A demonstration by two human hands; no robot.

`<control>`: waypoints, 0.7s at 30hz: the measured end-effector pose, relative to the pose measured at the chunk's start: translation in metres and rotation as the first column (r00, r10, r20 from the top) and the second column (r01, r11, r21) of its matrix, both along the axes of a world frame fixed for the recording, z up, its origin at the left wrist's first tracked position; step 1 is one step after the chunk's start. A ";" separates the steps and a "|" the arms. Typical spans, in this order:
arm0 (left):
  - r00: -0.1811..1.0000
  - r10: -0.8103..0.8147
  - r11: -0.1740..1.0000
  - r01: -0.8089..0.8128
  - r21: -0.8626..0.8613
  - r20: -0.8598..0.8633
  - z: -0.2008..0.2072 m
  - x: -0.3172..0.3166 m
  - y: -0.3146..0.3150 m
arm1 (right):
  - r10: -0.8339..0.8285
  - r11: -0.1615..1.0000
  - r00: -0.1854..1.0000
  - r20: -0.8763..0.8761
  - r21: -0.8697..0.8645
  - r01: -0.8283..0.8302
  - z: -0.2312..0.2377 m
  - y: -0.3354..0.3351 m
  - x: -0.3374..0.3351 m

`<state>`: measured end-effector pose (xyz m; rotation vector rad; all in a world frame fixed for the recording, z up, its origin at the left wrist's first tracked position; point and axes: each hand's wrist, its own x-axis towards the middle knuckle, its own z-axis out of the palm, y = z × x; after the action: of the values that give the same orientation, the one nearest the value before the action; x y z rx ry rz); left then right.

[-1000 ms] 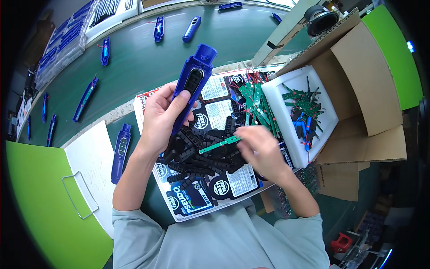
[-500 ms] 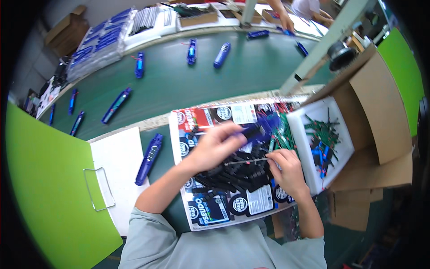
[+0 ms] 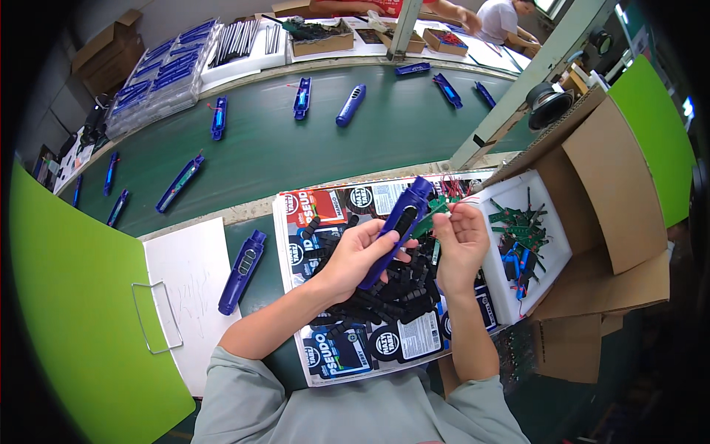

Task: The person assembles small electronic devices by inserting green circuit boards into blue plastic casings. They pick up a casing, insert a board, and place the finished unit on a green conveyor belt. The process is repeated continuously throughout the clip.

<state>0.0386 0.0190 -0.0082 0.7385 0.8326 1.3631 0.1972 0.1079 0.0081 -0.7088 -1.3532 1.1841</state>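
Observation:
My left hand (image 3: 353, 260) is closed around a dark blue plastic casing (image 3: 416, 194), held tilted with its top end up and to the right. A black piece shows in the casing's opening. Just right of it, my right hand (image 3: 462, 240) pinches a narrow green circuit board (image 3: 433, 216) near the casing's side; thin red wires show by the fingertips. Below both hands lies a heap of small black parts (image 3: 381, 300) on a printed sheet (image 3: 336, 355). My fingers hide part of the board.
Another blue casing (image 3: 242, 270) lies to the left, beside a white sheet (image 3: 177, 296). A white foam tray (image 3: 510, 296) with green boards stands right, against an open cardboard box (image 3: 614, 200). Beyond, several blue casings rest on a green belt (image 3: 259, 163). People sit across it.
The casing has turned more upright in my left hand. My right hand has risen beside it; the thin strip it held low over the black parts now shows as a green board. Casings on the belt shifted slightly.

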 end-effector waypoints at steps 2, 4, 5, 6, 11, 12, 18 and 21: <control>0.999 0.043 0.999 -0.043 0.003 0.005 0.000 0.000 0.001 | -0.002 0.998 0.998 0.069 0.069 -0.002 0.005 0.000 0.002; 0.995 0.096 0.995 -0.096 0.011 0.017 -0.001 0.001 0.003 | -0.043 0.984 0.991 0.125 0.177 0.021 0.013 0.007 0.012; 0.991 0.131 0.991 -0.131 0.018 -0.017 -0.001 -0.001 0.004 | -0.071 0.981 0.991 0.113 0.190 0.049 0.020 0.013 0.019; 0.988 0.149 0.989 -0.149 0.020 -0.030 -0.003 -0.002 0.006 | -0.104 0.973 0.986 0.128 0.219 0.074 0.032 0.015 0.027; 0.978 0.198 0.980 -0.198 0.017 -0.069 -0.003 -0.007 0.007 | -0.067 0.972 0.986 0.154 0.233 0.029 0.072 0.005 0.023; 0.978 0.197 0.980 -0.195 0.034 -0.062 -0.002 -0.007 0.007 | 0.038 0.983 0.982 0.186 0.169 -0.070 0.073 0.001 0.020; 0.971 0.226 0.973 -0.229 0.033 0.083 0.000 -0.002 0.002 | 0.164 0.960 0.945 0.283 0.172 -0.219 0.064 -0.009 -0.013; 0.972 0.218 0.972 -0.225 0.065 0.092 0.003 -0.003 0.003 | 0.164 0.953 0.945 0.284 0.200 -0.226 0.056 -0.010 -0.019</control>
<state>0.0360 0.0218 -0.0055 0.6549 0.8190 1.6219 0.1786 0.0984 0.0646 -0.5886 -1.7892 1.0894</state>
